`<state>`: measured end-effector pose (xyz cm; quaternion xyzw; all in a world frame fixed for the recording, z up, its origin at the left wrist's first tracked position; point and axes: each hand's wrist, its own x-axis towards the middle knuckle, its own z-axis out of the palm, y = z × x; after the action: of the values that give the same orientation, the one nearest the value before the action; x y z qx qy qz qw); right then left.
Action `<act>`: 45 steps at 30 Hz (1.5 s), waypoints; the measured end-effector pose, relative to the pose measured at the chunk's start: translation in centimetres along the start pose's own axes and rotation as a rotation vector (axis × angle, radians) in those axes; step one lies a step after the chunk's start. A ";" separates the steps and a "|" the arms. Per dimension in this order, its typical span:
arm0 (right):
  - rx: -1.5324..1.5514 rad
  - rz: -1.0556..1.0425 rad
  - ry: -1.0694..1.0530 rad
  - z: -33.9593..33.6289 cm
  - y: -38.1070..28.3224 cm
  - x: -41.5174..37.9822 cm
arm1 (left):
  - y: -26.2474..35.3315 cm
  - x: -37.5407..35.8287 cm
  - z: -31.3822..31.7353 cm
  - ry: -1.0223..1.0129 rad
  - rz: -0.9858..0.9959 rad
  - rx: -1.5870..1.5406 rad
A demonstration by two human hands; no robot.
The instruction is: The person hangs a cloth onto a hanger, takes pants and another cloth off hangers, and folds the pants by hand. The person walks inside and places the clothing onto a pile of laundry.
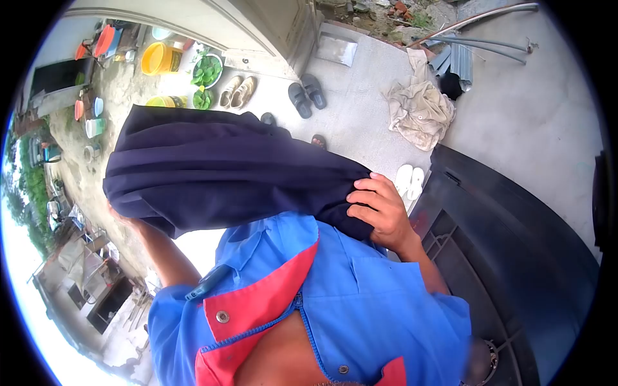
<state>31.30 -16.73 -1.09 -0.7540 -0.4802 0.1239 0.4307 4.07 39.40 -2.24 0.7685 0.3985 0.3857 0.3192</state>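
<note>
A dark navy cloth (225,170) with long soft folds stretches across the view in front of my chest, its kind hidden by the folding. At its right end my right hand (381,211) is closed on the fabric, fingers curled over the front. My left hand (121,217) supports the lower left end from behind, and most of its fingers are hidden by the cloth. Below it shows the blue jacket (386,302) that I wear, with a red lining and an open zip at the neck.
Dark slippers (300,100), tan shoes (237,92) and white slippers (409,181) stand on the concrete floor. A crumpled beige cloth (421,112) lies ahead to the right, near metal pipes (479,42). A dark metal door (508,225) is close on my right. Yellow buckets (159,59) and potted plants (206,70) are at the left.
</note>
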 end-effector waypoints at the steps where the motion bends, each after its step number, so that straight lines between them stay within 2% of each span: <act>1: 0.004 0.002 0.008 0.2 0.1 -0.3 | -0.7 0.2 -0.9 0.009 0.016 0.029; 5: -0.017 0.008 -0.001 0.8 0.2 -1.0 | -1.2 1.0 -2.4 0.029 0.119 0.179; 7: -0.030 0.001 0.005 0.8 -0.3 -1.1 | 5.2 -0.1 0.0 -0.061 -0.181 -0.372; 8: -0.033 -0.002 0.002 0.7 -0.5 -1.3 | 1.9 0.3 -0.2 0.040 -0.032 0.020; 12: -0.059 -0.005 -0.006 0.2 -0.9 -1.3 | 1.2 -0.1 -0.7 0.005 -0.022 0.044; 14: -0.067 0.004 -0.002 0.3 -1.2 -1.5 | 0.0 0.1 -0.1 0.144 -0.019 -0.184; 17: -0.080 0.016 0.006 0.6 -1.5 -1.8 | 3.0 -1.5 2.5 0.133 0.026 -0.120; 18: -0.087 0.021 0.012 0.7 -1.5 -1.7 | 2.3 -1.8 2.4 0.143 0.025 -0.123; 20: -0.118 0.000 0.000 0.4 -1.6 -1.0 | 0.6 -2.2 2.2 -0.023 0.036 -0.199; 23: -0.204 -0.035 -0.013 -0.4 -1.6 0.2 | 1.5 -2.5 3.3 -0.087 -0.030 -0.253; 30: -0.394 -0.150 -0.006 -2.4 1.3 2.7 | 5.7 -3.9 6.1 -0.089 -0.260 -0.558; 37: -0.461 -0.105 -0.079 1.5 10.7 2.6 | 13.6 -5.9 12.5 -0.221 -0.445 -0.871; 38: -0.466 -0.106 -0.077 2.6 12.4 2.4 | 15.3 -6.4 13.4 -0.284 -0.438 -0.955; 39: -0.480 -0.070 -0.079 3.8 14.0 2.1 | 17.4 -7.0 14.4 -0.300 -0.387 -0.886; 41: -0.501 -0.019 -0.077 5.5 16.3 1.6 | 21.6 -7.7 15.4 -0.509 -0.196 -0.749; 43: -0.604 0.104 -0.019 6.9 17.3 1.1 | 24.1 -8.7 16.4 -0.575 -0.242 -0.878; 45: -0.668 0.160 -0.033 7.6 17.8 0.7 | 24.9 -9.3 17.2 -0.684 -0.003 -0.732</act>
<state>38.02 -15.11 -19.14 -0.8864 -0.4408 0.0054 0.1412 24.19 16.33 5.89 0.6882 0.1105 0.2257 0.6806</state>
